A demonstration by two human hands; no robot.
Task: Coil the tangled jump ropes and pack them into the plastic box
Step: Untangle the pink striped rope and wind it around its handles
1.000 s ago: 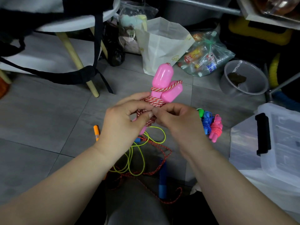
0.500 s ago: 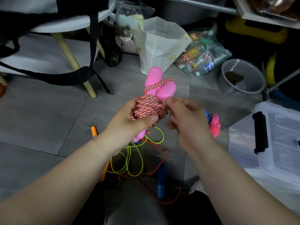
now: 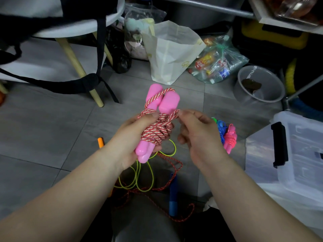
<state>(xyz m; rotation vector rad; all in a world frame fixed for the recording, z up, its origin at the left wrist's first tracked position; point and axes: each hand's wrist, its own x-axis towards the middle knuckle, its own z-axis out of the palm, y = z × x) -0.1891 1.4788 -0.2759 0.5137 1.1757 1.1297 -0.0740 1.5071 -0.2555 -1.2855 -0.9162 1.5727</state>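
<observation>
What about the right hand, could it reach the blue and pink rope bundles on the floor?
Probably yes, once it lets go: the right hand pinches the red-and-white rope; the rope bundles lie just beside it, nothing between.

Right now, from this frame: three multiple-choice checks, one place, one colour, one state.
1. Where is the plastic box? A) on the stool B) at the person's left C) on the floor, at the person's right
2. Colour of the handles of the held red-and-white rope? A) pink B) black C) white
3. The right hand? A) flat on the floor B) pinching a rope strand C) gripping the box latch

C: it sits at the frame's right edge. A: both handles are pink. B: fingertips pinch a strand while the left hand grips the rope.
</observation>
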